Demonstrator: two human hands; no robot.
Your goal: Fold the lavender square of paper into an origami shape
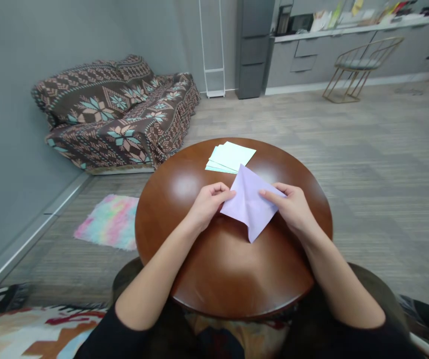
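A square sheet of purple paper (250,202) is held above the round table, creased down its middle, with one corner pointing towards me. My left hand (211,199) pinches its left edge between thumb and curled fingers. On the opposite side my right hand (291,203) grips the sheet, thumb on top and fingers underneath. Just behind the purple sheet, several pale green sheets of paper (232,155) lie fanned in a loose pile on the table; the purple corner comes close to them in view.
The round brown wooden table (229,284) stands right in front of me. Beyond it to the left is a sofa (124,109) under a patterned cover, with a fluffy pastel rug (109,222) on the floor. A gold-framed chair (359,65) stands by the kitchen counter (326,35).
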